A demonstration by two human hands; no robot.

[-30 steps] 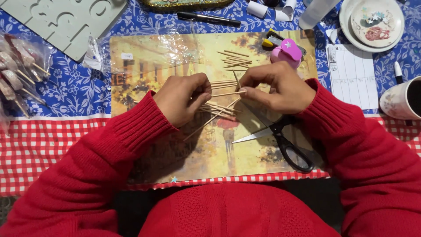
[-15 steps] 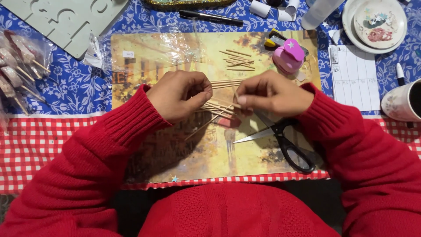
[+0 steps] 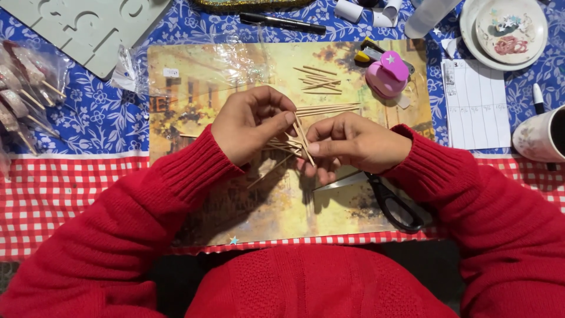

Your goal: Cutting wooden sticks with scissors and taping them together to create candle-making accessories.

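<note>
Over the middle of the yellow printed mat (image 3: 200,82), my left hand (image 3: 250,123) was curled nearly closed, thumb and fingers pinching a wooden stick (image 3: 303,138) at its upper end. My right hand (image 3: 353,144) pinched the lower end, fingers bent tight. Loose sticks (image 3: 321,79) lay toward the mat's far edge, beside a pink punch (image 3: 385,73). Black-handled scissors (image 3: 391,203) rested just under my right wrist.
</note>
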